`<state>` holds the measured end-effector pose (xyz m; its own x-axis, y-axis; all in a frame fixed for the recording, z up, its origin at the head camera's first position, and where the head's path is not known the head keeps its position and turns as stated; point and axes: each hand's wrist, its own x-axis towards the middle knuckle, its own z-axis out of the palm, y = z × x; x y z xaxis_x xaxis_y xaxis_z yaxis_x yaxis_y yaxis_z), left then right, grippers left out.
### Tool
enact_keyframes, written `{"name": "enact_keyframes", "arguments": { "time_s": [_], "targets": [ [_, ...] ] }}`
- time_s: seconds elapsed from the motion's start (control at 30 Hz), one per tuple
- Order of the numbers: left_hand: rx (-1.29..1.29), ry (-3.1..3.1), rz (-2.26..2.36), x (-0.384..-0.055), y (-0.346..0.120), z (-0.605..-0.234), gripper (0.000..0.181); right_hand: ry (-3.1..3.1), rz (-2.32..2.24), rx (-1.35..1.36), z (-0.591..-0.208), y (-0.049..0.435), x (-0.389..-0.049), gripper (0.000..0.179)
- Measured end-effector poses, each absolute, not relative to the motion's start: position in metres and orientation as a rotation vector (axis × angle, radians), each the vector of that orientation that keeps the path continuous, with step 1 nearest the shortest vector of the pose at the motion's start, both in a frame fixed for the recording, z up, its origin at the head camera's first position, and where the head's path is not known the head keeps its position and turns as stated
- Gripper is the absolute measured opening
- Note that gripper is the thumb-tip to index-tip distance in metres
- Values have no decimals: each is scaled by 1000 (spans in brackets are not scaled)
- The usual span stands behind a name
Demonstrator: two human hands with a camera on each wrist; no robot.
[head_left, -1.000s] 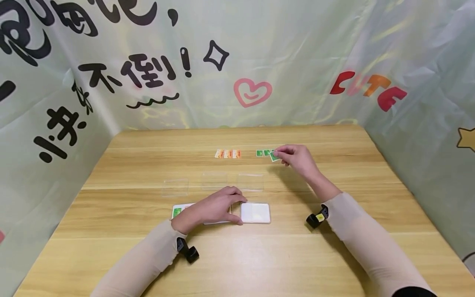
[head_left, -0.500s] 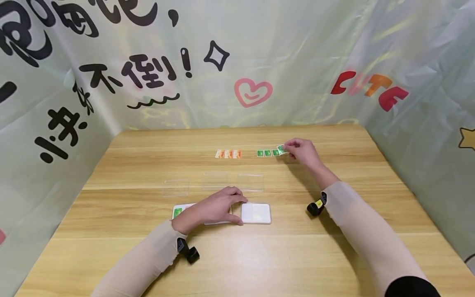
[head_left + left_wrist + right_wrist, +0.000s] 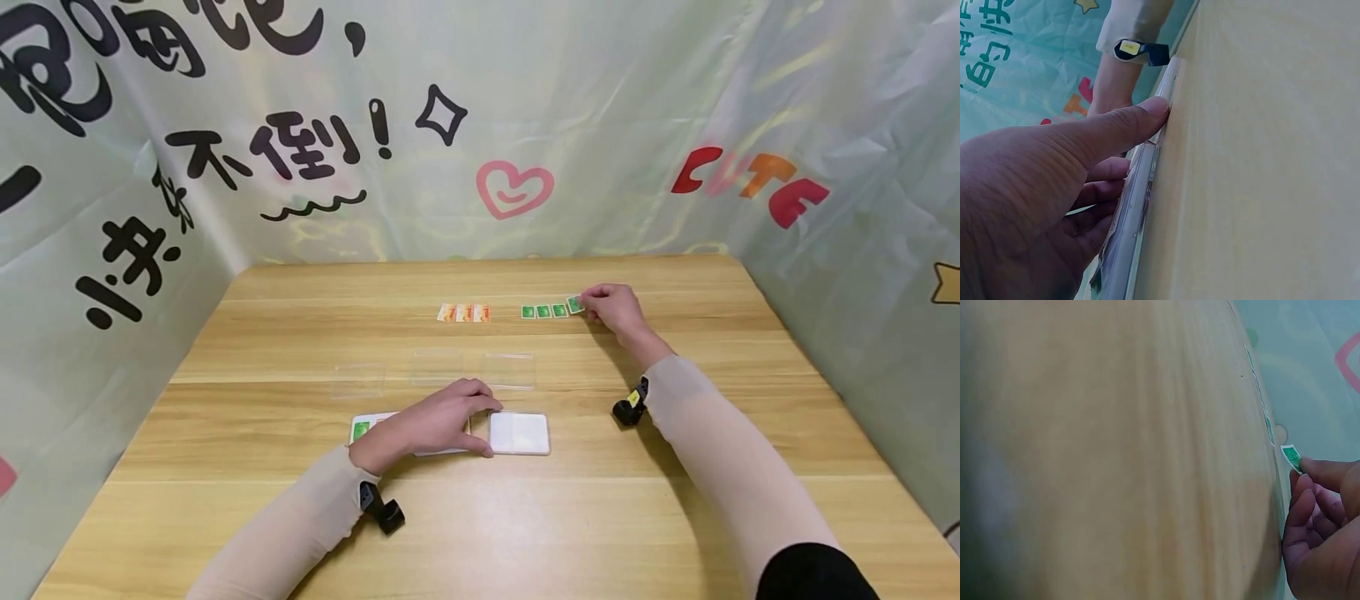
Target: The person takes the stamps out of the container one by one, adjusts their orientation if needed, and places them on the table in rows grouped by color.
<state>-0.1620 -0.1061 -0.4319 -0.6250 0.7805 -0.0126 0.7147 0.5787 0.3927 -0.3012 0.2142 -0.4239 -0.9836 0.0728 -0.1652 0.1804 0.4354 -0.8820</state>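
A pale green fabric backdrop printed with black lettering, a pink heart and the word CUTE (image 3: pixel 600 100) fills the top and both sides of the head view. Below it, a light wood-grained table (image 3: pixel 525 533) spreads across the middle and bottom. Two beige sleeves reach in, the left sleeve (image 3: pixel 277 533) from the lower left and the right sleeve (image 3: pixel 742 467) from the lower right.

The left hand (image 3: pixel 431 421) lies just below the centre, its fingers loosely extended, thumb and forefinger touching the left corners of a flat white rectangular case with a clear rim (image 3: pixel 519 434). The right hand (image 3: pixel 618 312), right of centre and higher up, pinches a small card between thumb and finger.

A white rectangular panel (image 3: pixel 372 418) shows partly beneath the left hand, the rest hidden. Three thin transparent rectangular sheets (image 3: pixel 509 372) lie above that hand, across the middle of the frame. A black camera sits at each wrist.

Three small orange-and-white cards (image 3: pixel 464 313) lie in a row above the sheets. To their right is a row of three small white-bordered green cards (image 3: pixel 543 312). The pinched white-bordered green card (image 3: pixel 575 305) is slightly tilted at that row's right end.
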Motion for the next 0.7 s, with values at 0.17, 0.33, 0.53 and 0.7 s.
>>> {"name": "enact_keyframes", "arguments": {
  "time_s": [0.17,0.33,0.53,0.7],
  "targets": [
    [1244,2619,539,-162,-106,-431,62,2582,-1555,228,-424,214,-302,25],
    [1249,2619,531,-162,-106,-430,61,2611,-1516,249,-425,213,-301,23],
    [1257,2621,523,-162,-106,-431,62,2711,-1390,202,-427,212,-301,21],
    [1248,2620,511,-162,-106,-431,63,2789,-1290,201,-427,209,-302,19]
  ]
}}
